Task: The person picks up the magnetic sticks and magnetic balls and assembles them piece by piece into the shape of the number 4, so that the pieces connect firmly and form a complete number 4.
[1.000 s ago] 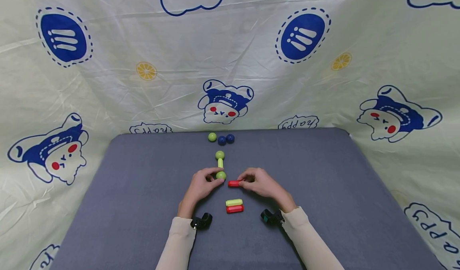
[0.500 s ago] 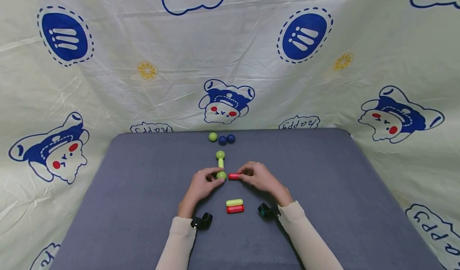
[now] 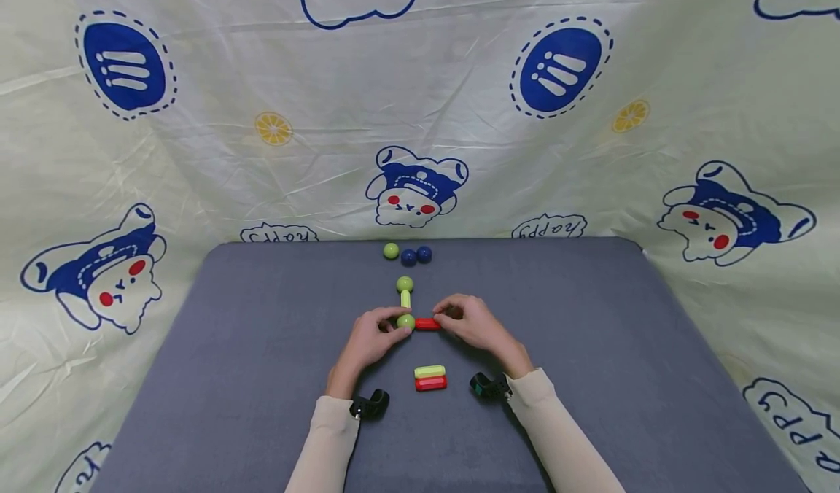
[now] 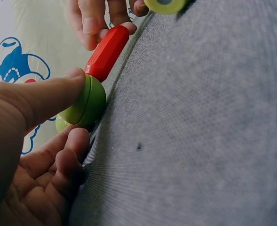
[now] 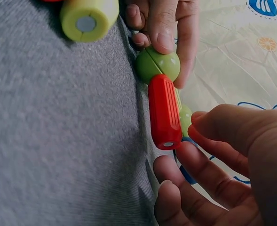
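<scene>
My left hand (image 3: 367,340) pinches a green ball (image 3: 406,322) between thumb and fingers. From this ball a yellow-green rod (image 3: 405,300) runs away to a second green ball (image 3: 405,284). A red ribbed rod (image 5: 164,113) with a grey disc in its visible end points rightward from the held ball, its other end against the ball. My right hand (image 3: 474,325) is at the rod's free end. In the right wrist view its thumb (image 5: 201,122) is apart from the rod, and a fingertip lies close by that end; whether it touches cannot be told.
A loose yellow-green rod (image 3: 429,371) and a red rod (image 3: 431,384) lie side by side nearer the front. Towards the back edge of the grey table (image 3: 262,405) sit a green ball (image 3: 391,251) and two blue balls (image 3: 409,257). A printed cloth (image 3: 420,99) hangs behind.
My right hand has brought the red rod up and left until its end meets the held green ball, and its grip has since loosened. The left hand has stayed on the ball.
</scene>
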Demonstrator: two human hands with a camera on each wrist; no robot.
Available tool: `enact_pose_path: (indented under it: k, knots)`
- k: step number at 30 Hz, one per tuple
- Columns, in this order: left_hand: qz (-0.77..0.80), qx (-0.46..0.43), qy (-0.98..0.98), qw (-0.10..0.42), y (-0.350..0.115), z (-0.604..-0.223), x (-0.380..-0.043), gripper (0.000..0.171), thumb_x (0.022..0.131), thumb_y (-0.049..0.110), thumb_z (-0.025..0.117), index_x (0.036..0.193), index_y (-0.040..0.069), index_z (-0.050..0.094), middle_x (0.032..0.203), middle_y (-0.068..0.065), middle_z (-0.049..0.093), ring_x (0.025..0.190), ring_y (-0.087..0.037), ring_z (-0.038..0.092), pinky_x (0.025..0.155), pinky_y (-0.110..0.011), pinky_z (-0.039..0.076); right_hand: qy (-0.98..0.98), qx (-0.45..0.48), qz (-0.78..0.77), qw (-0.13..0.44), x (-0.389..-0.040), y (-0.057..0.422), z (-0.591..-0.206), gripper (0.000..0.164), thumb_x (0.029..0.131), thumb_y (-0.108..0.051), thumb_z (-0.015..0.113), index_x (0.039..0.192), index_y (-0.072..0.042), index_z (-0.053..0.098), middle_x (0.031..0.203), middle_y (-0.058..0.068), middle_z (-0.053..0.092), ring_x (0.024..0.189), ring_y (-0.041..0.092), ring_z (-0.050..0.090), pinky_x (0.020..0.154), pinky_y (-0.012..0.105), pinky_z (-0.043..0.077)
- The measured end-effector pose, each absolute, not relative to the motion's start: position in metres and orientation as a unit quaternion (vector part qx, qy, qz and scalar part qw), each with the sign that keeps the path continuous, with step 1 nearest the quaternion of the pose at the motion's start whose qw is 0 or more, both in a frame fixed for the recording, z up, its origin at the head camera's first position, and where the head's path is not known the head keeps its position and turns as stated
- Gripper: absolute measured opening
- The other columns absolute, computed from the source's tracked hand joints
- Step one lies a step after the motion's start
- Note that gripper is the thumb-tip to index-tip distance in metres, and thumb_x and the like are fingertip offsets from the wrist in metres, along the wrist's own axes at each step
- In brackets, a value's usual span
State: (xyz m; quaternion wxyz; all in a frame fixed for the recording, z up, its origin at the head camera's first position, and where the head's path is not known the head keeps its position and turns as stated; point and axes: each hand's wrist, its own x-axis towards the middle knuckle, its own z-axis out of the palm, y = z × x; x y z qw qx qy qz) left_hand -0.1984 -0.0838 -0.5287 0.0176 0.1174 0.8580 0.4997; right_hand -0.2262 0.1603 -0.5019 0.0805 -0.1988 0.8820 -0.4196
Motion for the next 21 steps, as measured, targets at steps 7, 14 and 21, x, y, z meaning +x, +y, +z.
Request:
enact_pose_path:
  k: [7, 14, 21]
  knots:
    - [0.503, 0.122, 0.856, 0.012, -0.085, -0.528, -0.199, 0.032, 0.092, 0.021, 0.080, 0.123, 0.015, 0.076, 0.091, -0.003, 0.068, 0.072, -0.009, 0.056, 0.063, -0.025, 0.045, 0.890, -0.205, -0.397, 0.095, -0.241, 0.162, -0.503, 0.025, 0.099, -0.021, 0.069, 0.118, -0.007, 0.072, 0.103, 0.005, 0.072, 0.078, 0.013, 0.061, 0.063, 0.028, 0.051]
    - [0.512, 0.109, 0.851, 0.028, -0.086, -0.528, -0.199, 0.031, 0.092, 0.022, 0.079, 0.122, 0.017, 0.076, 0.086, 0.000, 0.067, 0.071, -0.011, 0.056, 0.062, -0.025, 0.043, 0.905, -0.209, -0.361, 0.091, -0.271, 0.165, -0.501, 0.031, 0.098, -0.020, 0.071, 0.125, -0.005, 0.069, 0.109, 0.009, 0.070, 0.085, 0.017, 0.065, 0.064, 0.029, 0.053]
    - [0.517, 0.109, 0.848, 0.031, -0.086, -0.528, -0.200, 0.030, 0.092, 0.022, 0.079, 0.122, 0.017, 0.076, 0.086, -0.001, 0.067, 0.071, -0.011, 0.056, 0.062, -0.025, 0.044, 0.909, -0.190, -0.363, 0.077, -0.302, 0.163, -0.499, 0.038, 0.096, -0.017, 0.072, 0.130, -0.001, 0.064, 0.110, 0.015, 0.069, 0.083, 0.021, 0.066, 0.060, 0.029, 0.053]
